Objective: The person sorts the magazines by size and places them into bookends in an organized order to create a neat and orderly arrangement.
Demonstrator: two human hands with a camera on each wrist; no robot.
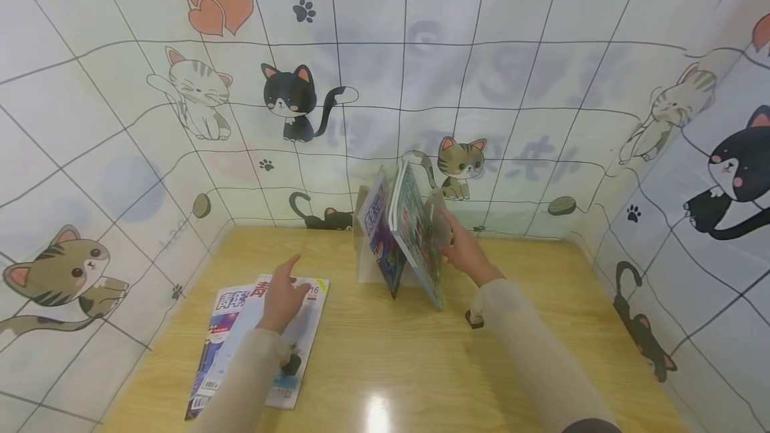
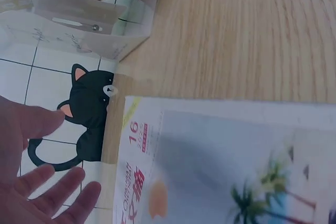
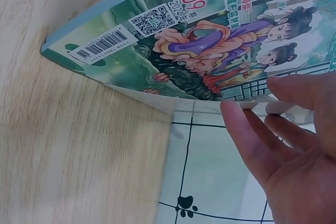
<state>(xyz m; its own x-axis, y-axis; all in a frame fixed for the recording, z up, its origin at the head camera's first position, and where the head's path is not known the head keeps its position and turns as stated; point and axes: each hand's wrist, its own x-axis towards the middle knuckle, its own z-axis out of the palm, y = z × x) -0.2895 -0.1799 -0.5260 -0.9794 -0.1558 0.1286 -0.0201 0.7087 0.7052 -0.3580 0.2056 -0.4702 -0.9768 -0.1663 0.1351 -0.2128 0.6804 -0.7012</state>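
Note:
My left hand hovers with spread fingers over a stack of magazines lying on the table. The top magazine has a pale cover with palm trees and the number 16. A second magazine shows beneath it at the left. At the back stands a whitish book rack with several magazines leaning in it. Its rightmost one is a green illustrated magazine, tilted. With thumb and fingers on opposite sides, my right hand pinches the rack's right side panel beside that magazine.
The wooden table meets walls covered in a grid-and-cat sheet at the back and sides. A purple-blue magazine leans in the rack's left part. Small dark devices are worn at both wrists.

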